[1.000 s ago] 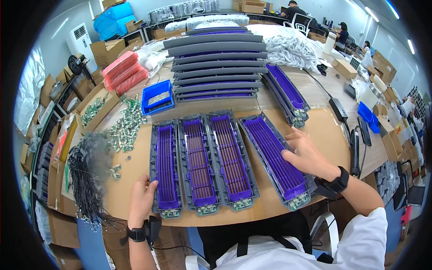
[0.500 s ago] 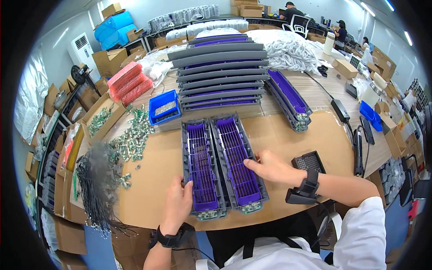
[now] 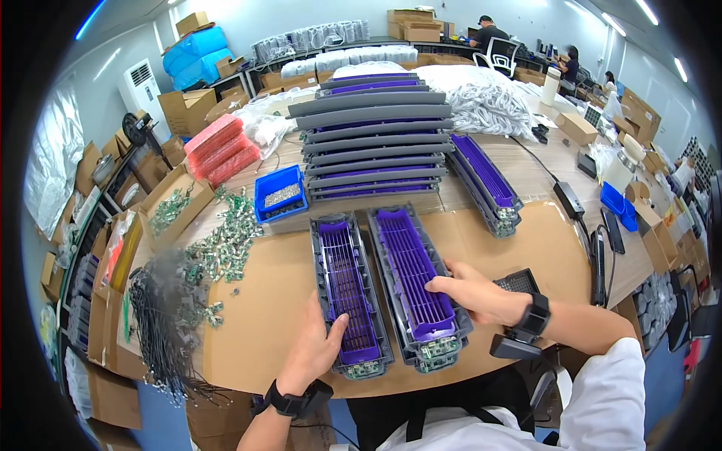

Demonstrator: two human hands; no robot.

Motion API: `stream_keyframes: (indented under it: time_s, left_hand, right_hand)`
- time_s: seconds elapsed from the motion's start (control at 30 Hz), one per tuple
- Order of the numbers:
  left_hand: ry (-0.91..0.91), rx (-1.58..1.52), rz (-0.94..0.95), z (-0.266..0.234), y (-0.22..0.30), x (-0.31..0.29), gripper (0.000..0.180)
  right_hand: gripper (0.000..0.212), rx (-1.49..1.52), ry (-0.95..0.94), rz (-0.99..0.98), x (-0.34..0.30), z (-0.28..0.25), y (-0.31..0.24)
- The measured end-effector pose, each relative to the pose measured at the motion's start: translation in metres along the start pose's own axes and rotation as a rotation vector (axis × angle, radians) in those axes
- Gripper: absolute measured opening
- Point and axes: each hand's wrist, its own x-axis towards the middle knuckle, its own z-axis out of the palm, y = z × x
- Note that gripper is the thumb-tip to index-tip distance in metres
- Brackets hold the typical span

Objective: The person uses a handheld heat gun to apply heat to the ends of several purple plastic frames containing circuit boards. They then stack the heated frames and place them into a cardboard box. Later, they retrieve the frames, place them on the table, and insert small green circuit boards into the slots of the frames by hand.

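Note:
Two long grey plastic housings with purple slatted grilles stand side by side in front of me, a narrow gap between them. My left hand (image 3: 314, 347) is closed on the outer edge of the left housing (image 3: 347, 289), its thumb over the rim and its fingers hidden behind. My right hand (image 3: 475, 292) grips the right side of the right housing (image 3: 412, 267), thumb on the purple grille. This right housing seems raised a little. Small green circuit boards (image 3: 438, 350) show at its near end.
Behind stands a stack of similar housings (image 3: 372, 139), with another housing (image 3: 485, 177) to its right. A blue bin (image 3: 263, 182) of small metal parts, loose green boards (image 3: 226, 240) and black wires (image 3: 162, 323) lie left. A black grid tray (image 3: 519, 281) sits beside my right wrist.
The two housings have spread slightly apart at the near end, and the right one looks lifted and shifted right. My left thumb has moved further onto its housing; my right hand has moved right.

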Motion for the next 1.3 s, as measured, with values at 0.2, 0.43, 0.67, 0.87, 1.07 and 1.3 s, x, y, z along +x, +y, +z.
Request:
stream_keyframes:
  time_s: [0.2,0.43,0.67,0.87,1.07,1.3]
  left_hand:
    - [-0.022,0.072,0.055,0.006,0.006,0.004,0.066]
    - [-0.106,-0.268,-0.265,-0.002,0.013,0.003,0.064]
    - [-0.193,-0.361,-0.398,-0.01,0.021,0.013,0.08]
    - [-0.268,-0.353,-0.388,-0.013,0.028,0.024,0.085]
    - [-0.257,-0.425,-0.451,-0.011,0.035,0.034,0.078]
    - [-0.161,-0.6,-0.448,0.005,0.032,0.031,0.062]
  right_hand:
    - [0.048,0.011,-0.069,-0.187,-0.011,0.019,-0.013]
    - [0.053,-0.297,-0.168,-0.363,0.023,0.046,0.006]
    - [0.072,-0.811,-0.243,-0.436,0.014,0.034,-0.011]
    - [0.073,-0.468,-0.592,-0.288,0.023,0.007,0.006]
    - [0.087,-0.295,-0.602,-0.009,0.0,0.01,-0.012]
    - [0.09,-0.033,-0.537,-0.367,0.003,0.019,0.005]
